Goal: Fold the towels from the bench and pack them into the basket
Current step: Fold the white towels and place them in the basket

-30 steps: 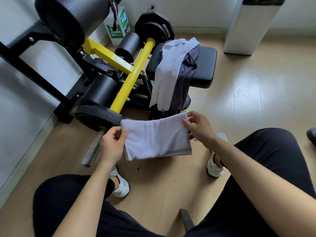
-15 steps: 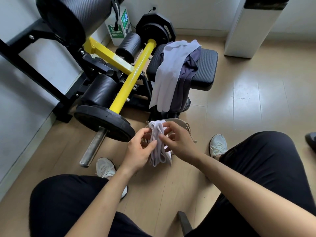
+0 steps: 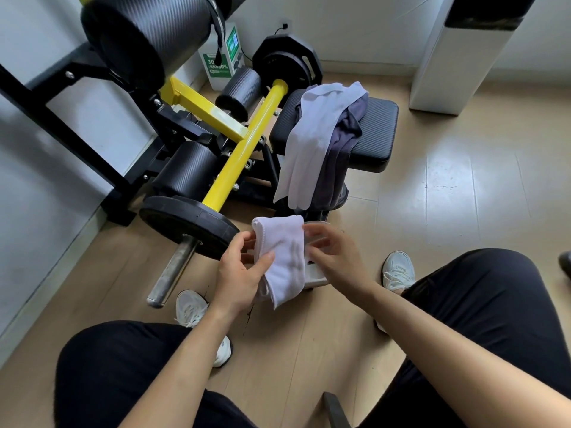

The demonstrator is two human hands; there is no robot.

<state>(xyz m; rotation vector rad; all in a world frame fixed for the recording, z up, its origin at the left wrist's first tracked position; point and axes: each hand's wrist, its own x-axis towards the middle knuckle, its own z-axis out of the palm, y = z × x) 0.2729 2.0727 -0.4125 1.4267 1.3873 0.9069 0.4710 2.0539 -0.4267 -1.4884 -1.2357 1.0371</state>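
A folded white towel point(image 3: 285, 257) is gripped in the left hand point(image 3: 239, 279), thumb on top. The right hand point(image 3: 333, 257) is set with bent fingers at its right edge; whether it pinches cannot be told. Farther off, a long white towel point(image 3: 312, 134) and a dark towel point(image 3: 340, 156) are draped over the bench point(image 3: 377, 131).

Left grip point(image 3: 238, 273) pinches towel point(image 3: 285, 257), thumb on top; right grip point(image 3: 333, 257) curled alongside, blurred.

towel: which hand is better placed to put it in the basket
Left. The left hand grips the folded towel, thumb across it, right by the basket. The right hand is blurred beside the towel's edge; whether it holds anything is unclear.
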